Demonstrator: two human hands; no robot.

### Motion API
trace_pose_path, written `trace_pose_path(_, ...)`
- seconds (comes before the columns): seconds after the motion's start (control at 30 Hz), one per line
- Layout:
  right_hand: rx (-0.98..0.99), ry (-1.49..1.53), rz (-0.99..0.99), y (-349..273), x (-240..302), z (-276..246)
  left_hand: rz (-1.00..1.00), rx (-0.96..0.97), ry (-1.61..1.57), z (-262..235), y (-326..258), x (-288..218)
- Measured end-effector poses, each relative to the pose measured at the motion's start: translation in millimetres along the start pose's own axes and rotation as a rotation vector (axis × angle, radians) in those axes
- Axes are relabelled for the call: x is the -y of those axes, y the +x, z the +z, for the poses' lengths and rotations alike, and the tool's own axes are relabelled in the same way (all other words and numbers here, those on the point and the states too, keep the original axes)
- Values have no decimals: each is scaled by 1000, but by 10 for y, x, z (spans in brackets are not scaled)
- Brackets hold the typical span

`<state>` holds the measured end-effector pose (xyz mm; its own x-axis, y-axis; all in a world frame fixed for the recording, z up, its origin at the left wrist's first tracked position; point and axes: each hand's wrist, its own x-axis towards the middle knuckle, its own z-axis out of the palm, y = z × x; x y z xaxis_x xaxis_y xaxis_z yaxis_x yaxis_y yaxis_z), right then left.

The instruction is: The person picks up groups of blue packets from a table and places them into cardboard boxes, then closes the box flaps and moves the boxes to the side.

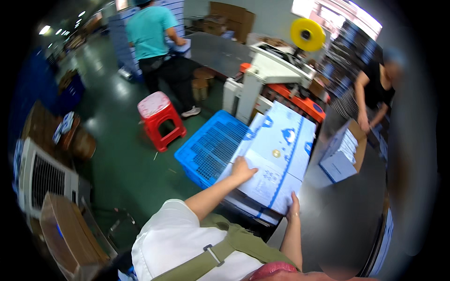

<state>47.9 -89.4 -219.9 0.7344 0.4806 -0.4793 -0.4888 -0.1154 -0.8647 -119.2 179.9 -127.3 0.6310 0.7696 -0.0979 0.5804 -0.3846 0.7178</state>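
In front of me lies a large white carton (267, 175) with blue printed patterns, its long side running away from me toward the carton sealing machine (274, 65). My left hand (243, 171) is on its left part, the thumb lying over the printed face and the other fingers partly hidden. My right hand (293, 206) grips the near right corner, fingers along the side. Below the carton's near end, another white and blue piece of cardboard (253, 210) shows. The carton's far end reaches the machine, which carries a yellow tape roll (307, 35).
A blue plastic crate (211, 145) stands left of the carton, a red stool (160, 119) beyond it. On the grey metal table (328, 225) at right, a co-worker (375, 91) reaches toward an open carton (344, 154). Another person (152, 35) stands at far left by stacked boxes.
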Motion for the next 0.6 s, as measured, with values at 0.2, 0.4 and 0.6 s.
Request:
trace_pose_path(0.2, -140, 376, -259, -964, 235, -576, 586, -28, -710, -449, -1157, -815)
trace_pose_path(0.4, -583, 448, -808, -2732, 676, -1714, 835, 1237, -843, 366, -2331, -827)
trace_pose_path(0.6, -1095, -1125, -873, -4410, 430, -2136, 742, 884, -369, 927, -1752, -909)
